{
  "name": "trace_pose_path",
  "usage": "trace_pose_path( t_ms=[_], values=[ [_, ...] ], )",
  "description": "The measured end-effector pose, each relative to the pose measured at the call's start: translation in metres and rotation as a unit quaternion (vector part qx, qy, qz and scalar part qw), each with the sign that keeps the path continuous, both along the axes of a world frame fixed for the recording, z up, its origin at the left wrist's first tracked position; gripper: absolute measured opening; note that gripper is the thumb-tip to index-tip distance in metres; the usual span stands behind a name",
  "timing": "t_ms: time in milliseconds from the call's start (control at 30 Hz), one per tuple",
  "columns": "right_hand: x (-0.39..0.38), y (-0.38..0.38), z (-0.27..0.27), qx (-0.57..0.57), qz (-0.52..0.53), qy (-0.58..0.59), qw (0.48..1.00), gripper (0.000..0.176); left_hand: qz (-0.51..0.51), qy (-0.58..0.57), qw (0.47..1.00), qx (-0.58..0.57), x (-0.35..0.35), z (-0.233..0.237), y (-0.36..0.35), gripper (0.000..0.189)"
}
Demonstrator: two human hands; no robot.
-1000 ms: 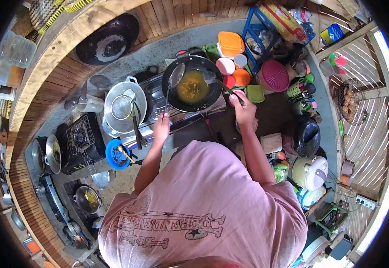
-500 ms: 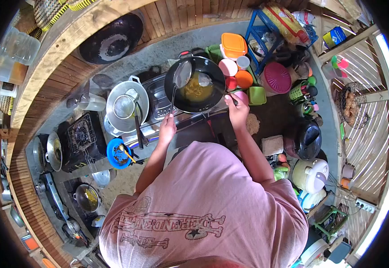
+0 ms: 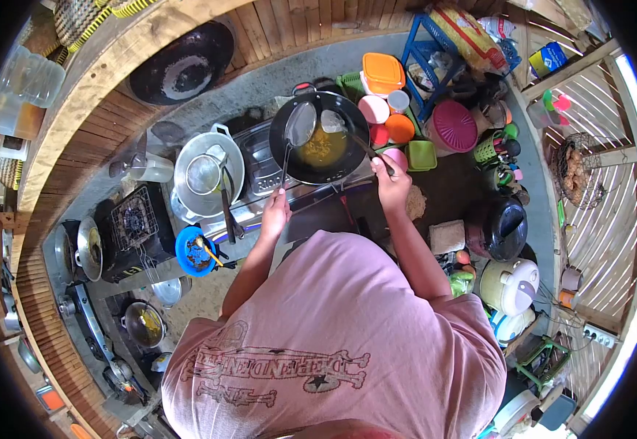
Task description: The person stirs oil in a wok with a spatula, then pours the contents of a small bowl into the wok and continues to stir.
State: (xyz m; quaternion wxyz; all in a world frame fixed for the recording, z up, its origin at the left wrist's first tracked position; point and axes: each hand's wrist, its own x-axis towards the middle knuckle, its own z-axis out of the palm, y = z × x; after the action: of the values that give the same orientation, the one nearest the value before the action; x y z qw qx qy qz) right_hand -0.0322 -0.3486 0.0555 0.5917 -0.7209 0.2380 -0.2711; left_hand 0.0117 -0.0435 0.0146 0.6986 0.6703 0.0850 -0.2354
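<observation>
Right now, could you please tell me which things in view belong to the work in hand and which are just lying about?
In use: strainer, in the left grip; spatula, in the right grip; wok beneath both; yellow liquid in it.
Apparently lying about: orange-lidded box; pink-lidded tub; rice cooker; second wok.

This place is a kitchen: a dark wok (image 3: 353, 115) with yellow liquid (image 3: 317, 156) stands on a stove (image 3: 257, 150), a second wok (image 3: 183, 64) hangs at the wooden wall (image 3: 304, 28), and a rice cooker (image 3: 507, 285) and plastic containers (image 3: 384, 72) are nearby.
</observation>
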Motion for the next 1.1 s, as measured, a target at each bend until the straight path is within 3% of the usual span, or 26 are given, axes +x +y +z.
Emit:
trace_pose_path(
  t_ms=[100,233,467,667,900,1000,1100],
  values=[
    [0.002,0.007,0.0,0.066,0.019,-0.032,0.997,0.032,0.003,0.015,1.0,0.001,-0.001,0.003,0.001,0.045],
    [-0.001,0.012,-0.001,-0.108,0.047,-0.005,0.993,0.03,0.014,0.022,1.0,-0.001,-0.001,0.002,0.001,0.044],
    [-0.004,0.01,0.018,-0.133,0.061,-0.068,0.987,0.025,0.02,0.029,0.999,0.0,-0.002,0.006,0.005,0.047],
    [-0.002,0.014,-0.002,-0.159,0.079,-0.072,0.981,0.023,0.028,0.029,0.999,-0.003,-0.003,0.004,0.003,0.048],
    [-0.003,0.007,0.022,-0.192,0.069,-0.061,0.977,0.022,0.025,-0.011,0.999,0.024,-0.005,-0.004,0.015,0.044],
    [0.0,0.01,0.033,-0.227,0.118,-0.102,0.961,0.022,0.013,-0.009,1.0,0.018,-0.005,-0.011,0.018,0.046],
    [0.002,0.014,0.039,-0.339,0.189,-0.111,0.915,0.019,0.012,0.003,1.0,-0.001,-0.007,-0.007,0.015,0.047]
  ],
)
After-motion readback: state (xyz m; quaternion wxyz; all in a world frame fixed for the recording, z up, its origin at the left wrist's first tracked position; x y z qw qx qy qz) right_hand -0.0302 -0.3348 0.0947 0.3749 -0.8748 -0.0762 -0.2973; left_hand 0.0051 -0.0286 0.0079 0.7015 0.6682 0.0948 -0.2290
